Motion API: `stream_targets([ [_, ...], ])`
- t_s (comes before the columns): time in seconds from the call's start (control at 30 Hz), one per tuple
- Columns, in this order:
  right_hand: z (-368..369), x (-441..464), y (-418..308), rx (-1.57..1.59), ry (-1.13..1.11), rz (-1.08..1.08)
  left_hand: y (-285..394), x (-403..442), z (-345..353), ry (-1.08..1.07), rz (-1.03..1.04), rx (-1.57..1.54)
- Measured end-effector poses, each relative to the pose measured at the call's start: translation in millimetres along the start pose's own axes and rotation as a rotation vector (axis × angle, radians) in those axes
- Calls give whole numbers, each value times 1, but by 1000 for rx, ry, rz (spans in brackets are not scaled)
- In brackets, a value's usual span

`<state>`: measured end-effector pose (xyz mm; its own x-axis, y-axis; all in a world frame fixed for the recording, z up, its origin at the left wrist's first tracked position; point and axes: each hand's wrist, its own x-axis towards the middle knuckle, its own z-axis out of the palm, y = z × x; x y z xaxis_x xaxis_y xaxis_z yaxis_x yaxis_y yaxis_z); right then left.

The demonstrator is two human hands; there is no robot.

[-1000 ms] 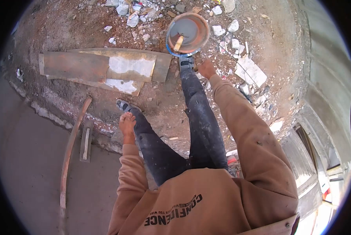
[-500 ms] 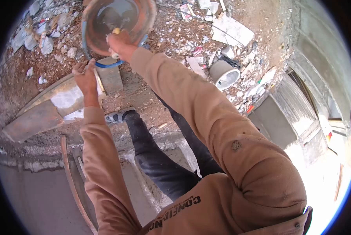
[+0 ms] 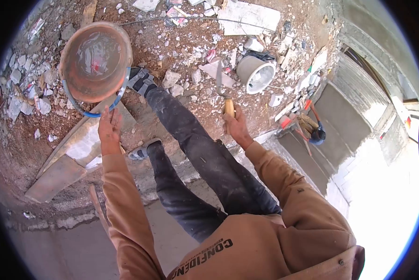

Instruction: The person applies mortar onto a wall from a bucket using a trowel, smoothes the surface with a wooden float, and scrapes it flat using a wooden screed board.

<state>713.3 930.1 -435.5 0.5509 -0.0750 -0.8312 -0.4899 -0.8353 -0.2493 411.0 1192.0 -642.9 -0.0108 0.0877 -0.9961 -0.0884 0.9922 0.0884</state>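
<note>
My right hand (image 3: pixel 236 125) grips the wooden handle of a trowel (image 3: pixel 228 106), its narrow metal part pointing away from me over the rubble. My left hand (image 3: pixel 110 129) is open, fingers stretched out at the near edge of a reddish-brown basin (image 3: pixel 96 97). A blue band (image 3: pixel 92 114) runs around the near side of that basin; whether my fingertips touch it I cannot tell. Grey, wet, shiny material (image 3: pixel 96 53) lies in the basin. Under and beside my left hand are a whitish-smeared board (image 3: pixel 84 148) and a brownish board (image 3: pixel 55 179).
A white bucket (image 3: pixel 256 74) lies tipped among rubble, near a pale flat slab (image 3: pixel 248 18). Broken stones (image 3: pixel 171 79) lie by my front foot. At the right, another person (image 3: pixel 312 128) is beside a grey surface (image 3: pixel 303 154). A thin cable (image 3: pixel 172 18) crosses the ground.
My right hand has drawn back from the basin to the right with the trowel. My left hand's fingers are more stretched out. One foot now shows beside the basin, and another person has come into view.
</note>
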Motion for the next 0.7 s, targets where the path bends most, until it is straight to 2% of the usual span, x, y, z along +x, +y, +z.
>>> stream_targets([
  [0.03,-32,7,18,-99,139,29,3,-12,20,105,-23,-35],
  [0.13,-130,50,59,-468,436,135,-5,4,30,142,-40,-117],
  [0.23,-232,115,84,-930,468,149,-8,31,52,165,-56,-207],
  [0.27,-257,136,86,-1030,449,172,-12,47,52,126,14,-220],
  [0.33,-286,161,59,-1050,267,282,-20,77,41,59,148,-251],
  [0.4,-294,174,36,-859,230,483,-23,83,38,36,161,-227],
  [0.47,-286,178,17,-794,343,418,-26,85,33,38,219,-160],
  [0.53,-283,189,22,-962,345,322,-22,85,31,9,202,-170],
  [0.63,-258,190,62,-831,223,29,-13,73,39,-76,154,-278],
  [0.7,-210,173,71,-738,74,-109,-15,82,38,-79,223,-307],
])
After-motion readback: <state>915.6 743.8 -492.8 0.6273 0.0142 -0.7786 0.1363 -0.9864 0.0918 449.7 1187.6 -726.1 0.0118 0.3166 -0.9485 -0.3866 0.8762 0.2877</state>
